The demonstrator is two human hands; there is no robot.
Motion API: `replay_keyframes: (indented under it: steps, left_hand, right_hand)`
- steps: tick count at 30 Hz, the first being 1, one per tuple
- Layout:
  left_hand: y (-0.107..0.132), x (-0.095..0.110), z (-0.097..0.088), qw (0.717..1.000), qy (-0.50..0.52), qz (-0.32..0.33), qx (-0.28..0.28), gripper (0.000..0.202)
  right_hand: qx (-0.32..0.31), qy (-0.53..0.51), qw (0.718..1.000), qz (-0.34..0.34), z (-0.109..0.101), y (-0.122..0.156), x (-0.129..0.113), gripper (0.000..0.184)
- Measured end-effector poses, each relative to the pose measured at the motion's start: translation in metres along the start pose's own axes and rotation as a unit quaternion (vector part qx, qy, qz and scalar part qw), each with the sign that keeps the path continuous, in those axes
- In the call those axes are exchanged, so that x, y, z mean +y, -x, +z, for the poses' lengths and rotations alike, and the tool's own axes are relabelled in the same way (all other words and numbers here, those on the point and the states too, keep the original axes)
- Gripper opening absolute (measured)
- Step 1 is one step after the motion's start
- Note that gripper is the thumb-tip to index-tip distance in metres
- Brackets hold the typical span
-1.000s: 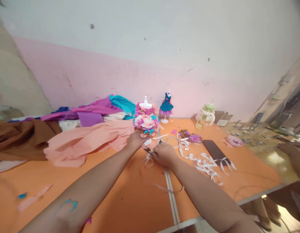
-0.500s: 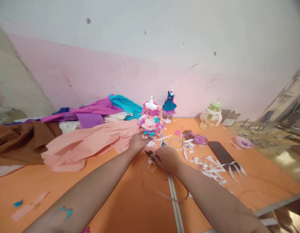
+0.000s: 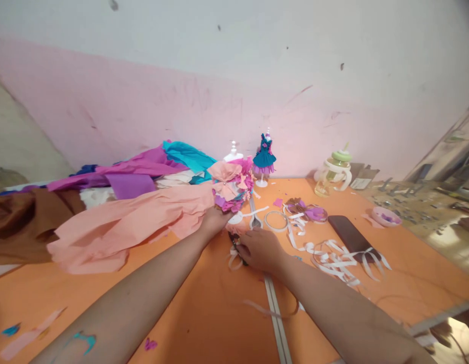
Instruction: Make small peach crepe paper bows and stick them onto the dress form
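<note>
My left hand [image 3: 215, 221] reaches to the base of a small white mannequin [image 3: 233, 151] that wears a paper-flower dress [image 3: 232, 188] of peach, pink and purple. The mannequin leans back toward the wall. The fingers of that hand are hidden under the dress. My right hand [image 3: 260, 249] lies closed on the orange table [image 3: 204, 308] just in front of the dress, gripping a small dark tool [image 3: 233, 238] whose tip points at the dress base. White strips curl beside it.
Crepe paper sheets [image 3: 136, 212] in peach, purple, teal and brown pile up at the left. A second mannequin in a teal dress [image 3: 264, 157] stands by the wall. Scissors [image 3: 254, 215], tape rings [image 3: 275, 220], white strips [image 3: 333, 258], a dark phone [image 3: 349, 237], a bottle [image 3: 335, 173] lie to the right.
The flower-dress mannequin has tilted back, its skirt now facing the camera. My right hand slid slightly nearer the dress base. The camera view shifted, lowering the scene a little.
</note>
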State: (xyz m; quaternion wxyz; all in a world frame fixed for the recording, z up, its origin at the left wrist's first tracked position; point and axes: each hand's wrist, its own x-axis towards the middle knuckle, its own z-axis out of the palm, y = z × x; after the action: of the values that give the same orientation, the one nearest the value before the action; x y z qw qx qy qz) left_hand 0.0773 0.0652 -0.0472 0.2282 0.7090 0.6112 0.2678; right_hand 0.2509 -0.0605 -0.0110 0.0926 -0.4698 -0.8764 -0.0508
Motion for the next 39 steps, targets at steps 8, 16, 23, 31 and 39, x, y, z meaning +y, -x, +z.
replay_keyframes:
  steps: [8,16,23,31,39]
  left_hand:
    - [-0.004,-0.008,0.005,0.997,-0.025,0.075,-0.001,0.034]
    - [0.010,0.000,0.002,0.996,-0.066,0.045,0.049,0.041]
    - [0.014,-0.003,-0.004,0.995,-0.073,-0.002,0.061,0.044]
    - [0.012,-0.005,-0.003,0.996,-0.060,0.009,0.066,0.038]
    - [0.021,0.003,-0.010,0.998,-0.025,0.021,0.058,0.032]
  right_hand:
    - [-0.017,-0.043,0.999,-0.009,-0.001,0.007,-0.012,0.035]
    - [-0.020,-0.034,0.999,-0.011,-0.007,0.014,-0.015,0.036]
    - [-0.005,-0.033,0.999,-0.012,-0.007,0.016,-0.022,0.034]
    - [-0.003,-0.052,0.998,-0.034,-0.004,0.015,-0.019,0.029]
    - [-0.010,-0.035,0.998,-0.046,-0.003,0.015,-0.016,0.034]
